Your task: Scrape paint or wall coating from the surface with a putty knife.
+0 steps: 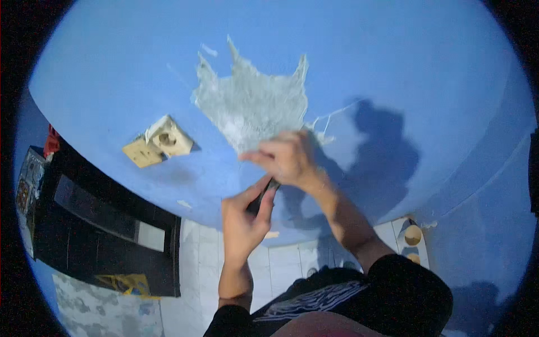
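My left hand (248,223) grips a dark, narrow tool handle (266,196), fingers and thumb wrapped about it, and the tool points up toward the wall. Just above, my right hand (290,158) is blurred and bent over the tool's upper end. The tool's head is hidden, so its kind is unclear, and whether the right hand grips it cannot be told. Both hands are in front of a blue painted wall (404,54). Behind and above them is a jagged grey-white bare patch (257,99) with peeled paint edges.
Left of the patch, a cream electrical socket (172,139) and a yellowish box (142,152) stick out from the wall. Dark furniture (105,240) is at the left. Pale floor tiles (282,261) lie below. Round tan objects (412,234) are at the lower right.
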Motion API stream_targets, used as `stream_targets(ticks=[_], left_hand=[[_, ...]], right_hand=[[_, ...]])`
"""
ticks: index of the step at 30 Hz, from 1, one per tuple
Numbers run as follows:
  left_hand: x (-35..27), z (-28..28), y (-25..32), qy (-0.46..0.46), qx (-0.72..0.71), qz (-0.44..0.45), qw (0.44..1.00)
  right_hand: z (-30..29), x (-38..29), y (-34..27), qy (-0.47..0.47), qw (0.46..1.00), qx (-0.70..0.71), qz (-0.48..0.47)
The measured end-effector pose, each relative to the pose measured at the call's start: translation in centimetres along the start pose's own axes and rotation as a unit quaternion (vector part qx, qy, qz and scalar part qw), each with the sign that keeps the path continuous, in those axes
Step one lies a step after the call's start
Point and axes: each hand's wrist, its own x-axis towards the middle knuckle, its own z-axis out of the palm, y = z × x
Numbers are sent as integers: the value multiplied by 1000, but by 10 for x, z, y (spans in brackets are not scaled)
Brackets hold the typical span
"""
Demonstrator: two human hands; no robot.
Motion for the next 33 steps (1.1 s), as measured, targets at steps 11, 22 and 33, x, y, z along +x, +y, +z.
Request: stream_targets(ticks=[11, 22, 33], left_hand=[[7, -1, 22, 57, 111, 32, 992], [5, 18, 4, 97, 39, 28, 994], [-6, 27, -2, 106, 0, -17, 994]], right_hand=[[6, 8, 5, 10, 999, 31, 5], [1, 7, 13, 8, 1000, 13, -10], [1, 0, 11, -39, 998, 18, -34]])
